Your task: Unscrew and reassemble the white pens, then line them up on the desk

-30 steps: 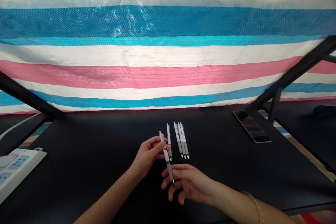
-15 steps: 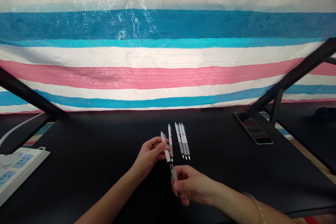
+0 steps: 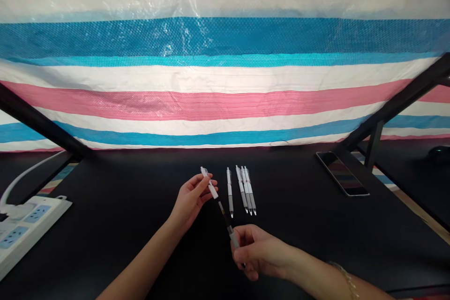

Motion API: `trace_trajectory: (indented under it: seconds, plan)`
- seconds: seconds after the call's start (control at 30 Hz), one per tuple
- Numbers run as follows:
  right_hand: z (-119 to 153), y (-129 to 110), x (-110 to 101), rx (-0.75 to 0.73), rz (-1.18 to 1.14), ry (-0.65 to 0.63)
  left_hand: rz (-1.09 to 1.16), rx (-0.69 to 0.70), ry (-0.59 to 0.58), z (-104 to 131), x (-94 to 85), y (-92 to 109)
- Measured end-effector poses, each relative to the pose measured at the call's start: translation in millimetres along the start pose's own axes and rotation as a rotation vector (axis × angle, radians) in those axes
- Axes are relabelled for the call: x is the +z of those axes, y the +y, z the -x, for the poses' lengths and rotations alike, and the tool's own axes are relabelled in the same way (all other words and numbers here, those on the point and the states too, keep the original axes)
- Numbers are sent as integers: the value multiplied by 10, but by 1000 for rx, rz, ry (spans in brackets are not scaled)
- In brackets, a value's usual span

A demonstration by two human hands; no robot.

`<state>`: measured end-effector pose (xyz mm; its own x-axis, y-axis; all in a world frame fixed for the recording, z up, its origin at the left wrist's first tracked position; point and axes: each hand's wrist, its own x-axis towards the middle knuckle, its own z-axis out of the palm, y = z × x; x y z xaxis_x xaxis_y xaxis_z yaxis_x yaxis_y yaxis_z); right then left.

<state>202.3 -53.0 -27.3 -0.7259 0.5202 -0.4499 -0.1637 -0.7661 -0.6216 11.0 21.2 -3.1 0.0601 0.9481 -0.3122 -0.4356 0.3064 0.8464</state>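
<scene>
My left hand (image 3: 192,195) pinches the white upper barrel of a pen (image 3: 212,189), its clip end pointing up and left. Between the thumb and fingers of my right hand (image 3: 255,251) is the grey grip section (image 3: 234,239), from which a thin refill (image 3: 223,212) sticks out toward the barrel. The refill's upper end is just below the barrel's open end, with a small gap. Right of my left hand, a white and grey pen (image 3: 229,192) lies on the black table (image 3: 140,178), and three more pens (image 3: 246,191) lie side by side beyond it.
A white power strip (image 3: 31,225) with a plugged-in cable sits at the left edge. At the right lies a dark phone (image 3: 342,173). Black frame bars (image 3: 393,103) slant up at both sides, and a striped sheet (image 3: 225,103) hangs behind the table.
My left hand has moved up and left with the white barrel, away from the grey grip section. The refill between them is now exposed. My right hand has barely moved.
</scene>
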Motion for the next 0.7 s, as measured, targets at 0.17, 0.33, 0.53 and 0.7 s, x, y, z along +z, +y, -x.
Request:
trace_trajectory:
  seconds: [0.17, 0.33, 0.53, 0.7]
  plan:
    - [-1, 1, -1, -4, -15, 18, -11, -25, -21, 28, 28, -36]
    - [5, -7, 19, -19, -50, 77, -103, -89, -220, 103, 90, -115]
    - [4, -30, 43, -31, -93, 136, -203, -105, -368, 157, 113, -95]
    - [-12, -22, 47, -55, -120, 128, -186, -120, -416, 149, 90, -68]
